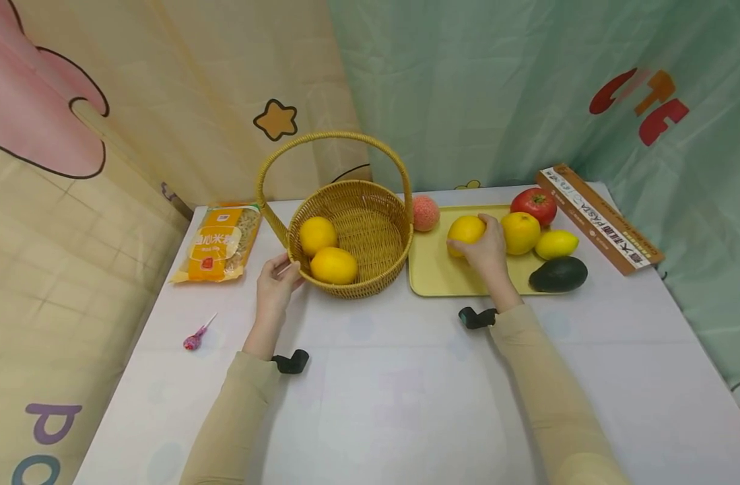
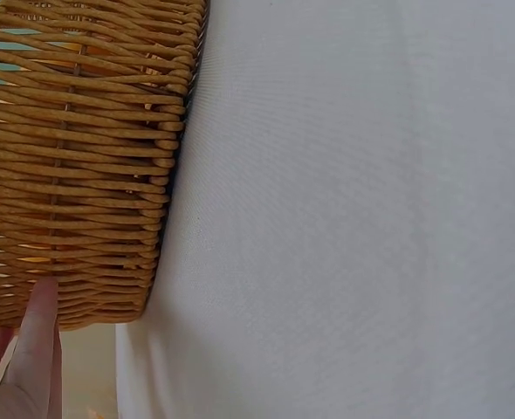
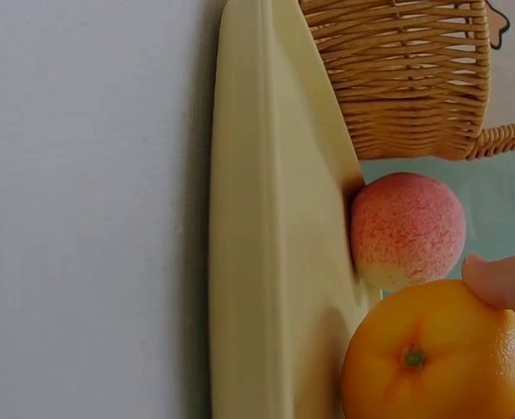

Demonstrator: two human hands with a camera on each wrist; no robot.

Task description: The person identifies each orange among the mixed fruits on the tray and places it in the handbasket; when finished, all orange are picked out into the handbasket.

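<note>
My right hand (image 1: 489,252) grips an orange (image 3: 428,358) between thumb and fingers over the pale yellow tray (image 1: 448,288); it looks yellower in the head view. My left hand (image 1: 275,288) touches the left side of the wicker basket (image 1: 372,286). In the left wrist view one straight finger (image 2: 37,327) lies against the woven wall, the other fingers partly cut off. Inside the basket are a round yellow fruit (image 1: 318,236) and an oval yellow fruit (image 1: 334,265). Right of my right hand sit another yellow-orange fruit (image 1: 520,233), a lemon (image 1: 556,244) and a red round fruit (image 1: 534,206).
A peach (image 1: 426,213) lies between basket and tray, and an avocado (image 1: 558,274) at the tray's right front corner. Farther right is a brown pasta box (image 1: 600,219). At left are a food packet (image 1: 219,244) and a lollipop (image 1: 194,339). The basket's tall handle (image 1: 333,135) arches up.
</note>
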